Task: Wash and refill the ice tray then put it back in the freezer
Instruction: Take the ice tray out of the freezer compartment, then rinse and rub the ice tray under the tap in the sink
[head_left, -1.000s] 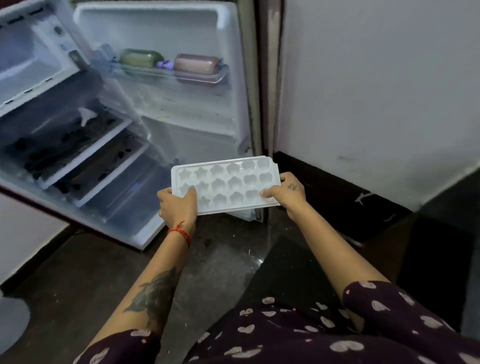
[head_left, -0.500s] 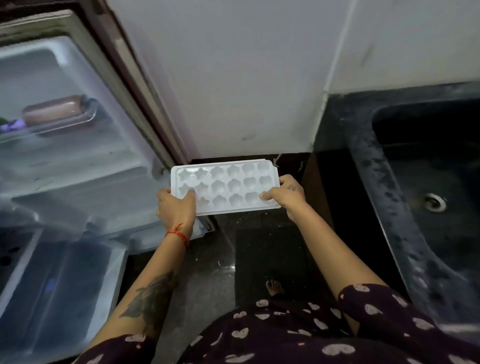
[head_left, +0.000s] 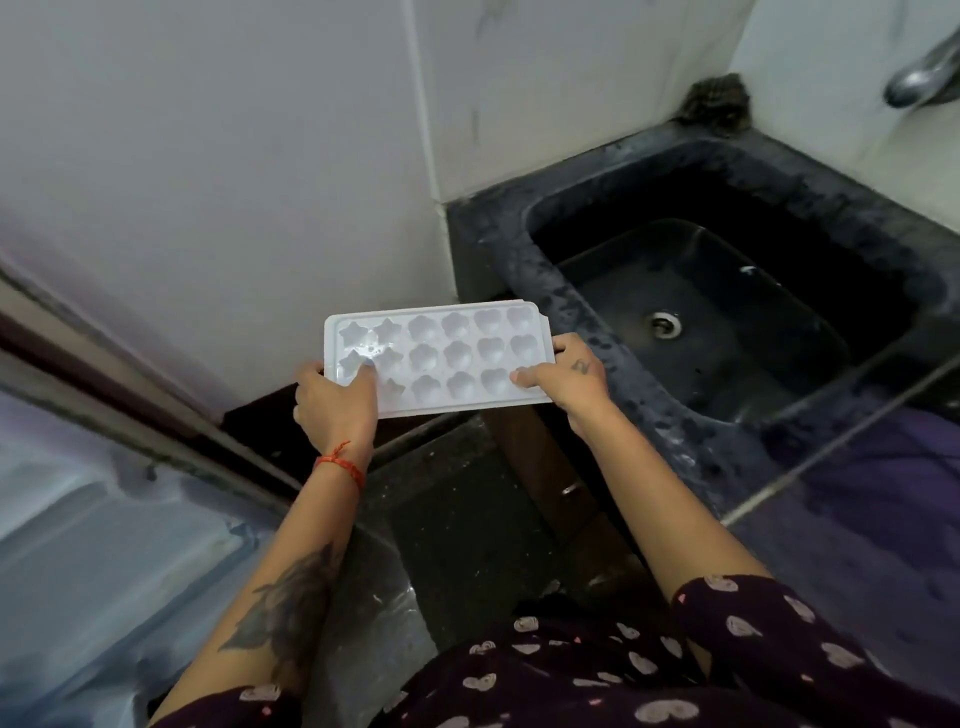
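While both hands, left hand and right hand, grip the ice tray ends, keep it level toward the right-side sink.

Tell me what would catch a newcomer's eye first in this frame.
A white ice tray with star and flower moulds sits mid-frame, held level in the air by the left hand at its left end and the right hand at its right end. To its right is a dark sink with a metal drain, and a tap juts in at the top right corner.
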